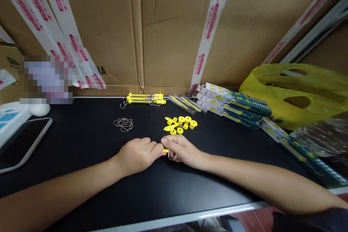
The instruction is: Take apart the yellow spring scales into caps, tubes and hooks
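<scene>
My left hand [141, 155] and my right hand [183, 151] meet above the front middle of the black table. Between them a small yellow plastic piece [165, 150] pokes out of my left hand's closed fingers. A curved metal hook [172, 157] hangs from my right hand's pinch, close against the yellow piece. Fingers hide the rest of both parts. Just beyond my right hand lie loose yellow plastic caps and rings [187, 120] with small springs. Beyond my left hand is a tangle of wire hooks [125, 124].
Assembled yellow spring scales [145, 98] lie at the back, beside clear tubes with springs [187, 103]. Printed boxes [233, 105], a yellow plastic bag [293, 90] and a clear bottle [323, 136] stand right. A phone [23, 145] and power strip [12, 117] lie left. Cardboard [168, 36] closes the back.
</scene>
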The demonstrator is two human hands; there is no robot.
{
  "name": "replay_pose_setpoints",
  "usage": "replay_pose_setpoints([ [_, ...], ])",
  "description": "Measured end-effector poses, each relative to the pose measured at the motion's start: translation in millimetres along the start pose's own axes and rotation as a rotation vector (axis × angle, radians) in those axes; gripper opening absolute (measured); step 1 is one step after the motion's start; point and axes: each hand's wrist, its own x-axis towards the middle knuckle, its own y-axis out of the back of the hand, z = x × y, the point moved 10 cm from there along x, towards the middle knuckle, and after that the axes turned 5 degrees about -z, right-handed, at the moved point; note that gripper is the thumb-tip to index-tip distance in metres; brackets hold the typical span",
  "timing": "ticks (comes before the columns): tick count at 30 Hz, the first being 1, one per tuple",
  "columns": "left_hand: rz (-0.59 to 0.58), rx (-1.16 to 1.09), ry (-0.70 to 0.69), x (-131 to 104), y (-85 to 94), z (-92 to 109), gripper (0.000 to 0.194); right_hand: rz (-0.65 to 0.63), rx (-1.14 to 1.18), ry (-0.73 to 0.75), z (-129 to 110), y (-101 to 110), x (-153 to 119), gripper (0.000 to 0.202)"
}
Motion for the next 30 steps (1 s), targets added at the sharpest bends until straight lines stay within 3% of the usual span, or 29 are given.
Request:
replay_pose_setpoints([
  [13,-0.117,-0.214,0.042,1,-18.7,-6,0.038,0.049,-0.086,0.052,-3,3,-3,0.049],
  [25,-0.036,0.088,-0.058,0,0.4,4,0.026,0.084,-0.185,0.080,-10,4,-5,0.051],
  [30,-0.091,0.014,-0.035,1,-6.8,2,0.028,0.084,-0.176,0.082,-9,3,-4,0.051],
])
